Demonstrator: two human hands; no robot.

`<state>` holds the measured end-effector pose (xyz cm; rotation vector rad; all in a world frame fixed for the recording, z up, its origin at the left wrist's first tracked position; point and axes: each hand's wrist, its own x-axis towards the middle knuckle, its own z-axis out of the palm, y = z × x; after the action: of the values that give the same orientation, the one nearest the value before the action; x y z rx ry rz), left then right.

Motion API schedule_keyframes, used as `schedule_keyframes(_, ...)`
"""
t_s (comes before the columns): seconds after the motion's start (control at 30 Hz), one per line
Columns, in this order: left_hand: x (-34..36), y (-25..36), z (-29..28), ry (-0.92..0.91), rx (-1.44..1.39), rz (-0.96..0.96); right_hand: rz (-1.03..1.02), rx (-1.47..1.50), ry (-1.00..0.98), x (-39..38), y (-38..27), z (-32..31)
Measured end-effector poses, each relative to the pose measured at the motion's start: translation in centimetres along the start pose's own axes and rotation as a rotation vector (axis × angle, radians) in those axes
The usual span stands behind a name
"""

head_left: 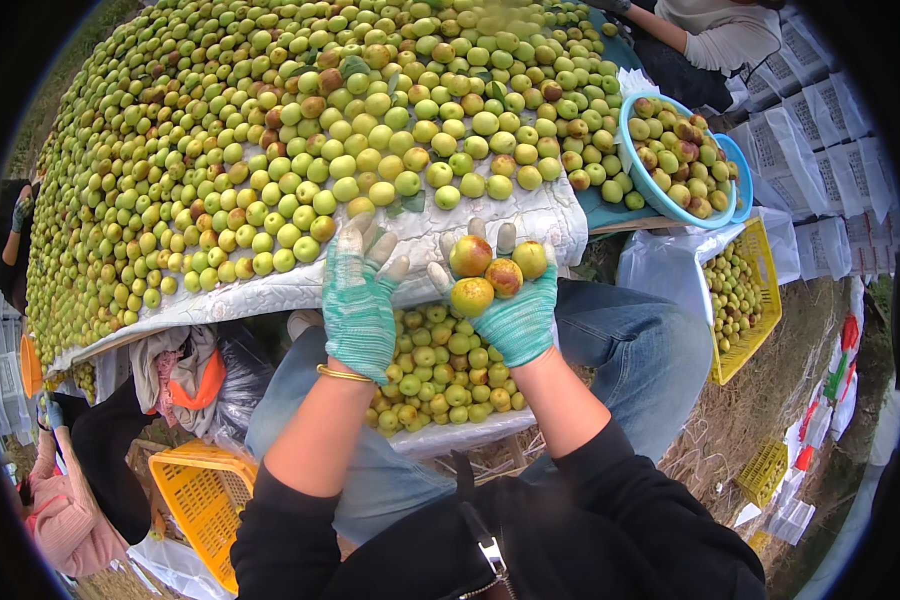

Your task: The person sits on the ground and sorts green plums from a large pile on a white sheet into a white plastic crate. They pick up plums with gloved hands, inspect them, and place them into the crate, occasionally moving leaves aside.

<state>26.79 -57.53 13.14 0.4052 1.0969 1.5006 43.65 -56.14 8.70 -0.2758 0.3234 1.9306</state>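
Note:
Both my hands wear green knit gloves with pale fingertips. My left hand (358, 300) reaches to the front edge of the table with its fingers stretched out and nothing visible in it, fingertips close to the nearest fruit. Palm up, my right hand (515, 318) cradles several red-blotched jujubes (472, 256). Beneath and between my hands, a lined container (470, 437) of green jujubes (432, 365) sits between my knees. A wide spread of green and yellowish jujubes (310, 140) covers the quilted white cloth (530, 215) on the table.
At right, a blue basin (635, 150) holds reddish jujubes beside a yellow crate (765, 335) lined with plastic. An orange crate (195, 490) stands at lower left, near bundled clothes (175, 365). Other people work at the upper right (720, 35) and left (70, 510). White boxes (820, 130) are stacked at right.

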Motion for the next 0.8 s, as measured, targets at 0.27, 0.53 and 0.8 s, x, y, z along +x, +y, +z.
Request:
schedule_keyframes(0.27,2.8,-3.1,1.1,0.009,-0.027,-0.231,-0.081,0.044,-0.062,-4.6,-8.4,2.0)
schedule_keyframes(0.53,4.9,-5.8,0.4,-0.104,0.101,-0.115,-0.329,0.154,-0.045,-12.1,-18.3,6.8)
schedule_keyframes(0.8,1.3,-7.4,-3.0,-0.024,0.359,0.106,-0.849,0.004,0.253,-10.2,-41.0,5.2)
